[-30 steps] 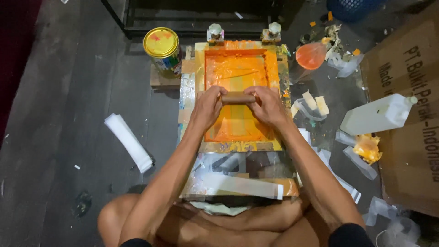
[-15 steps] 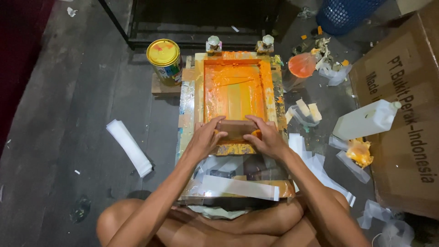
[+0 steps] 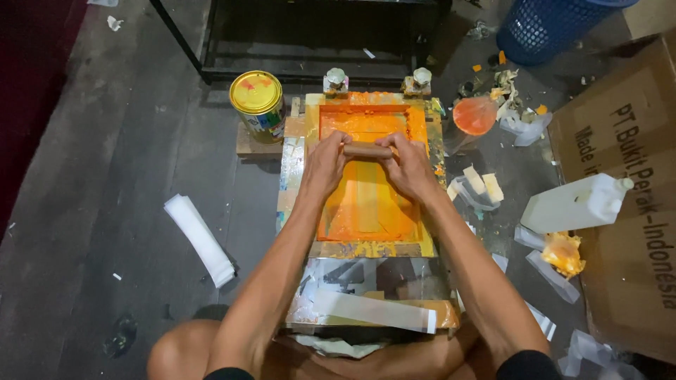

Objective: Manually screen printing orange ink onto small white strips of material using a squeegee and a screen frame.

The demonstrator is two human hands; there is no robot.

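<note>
Both bare forearms are reaching straight forward from the body, converging slightly toward the middle. The left hand (image 3: 325, 163) and the right hand (image 3: 407, 166) are lying palm down side by side, fingers curling closed in a shared grip, thumbs tucking inward, wrists staying level.

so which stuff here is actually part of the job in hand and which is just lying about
In use:
- left hand and right hand, both gripping the wooden squeegee
- orange-inked screen frame

Lying about:
- yellow-lidded paint can
- white jug
- white folded strip
- blue basket
- cardboard box
</note>
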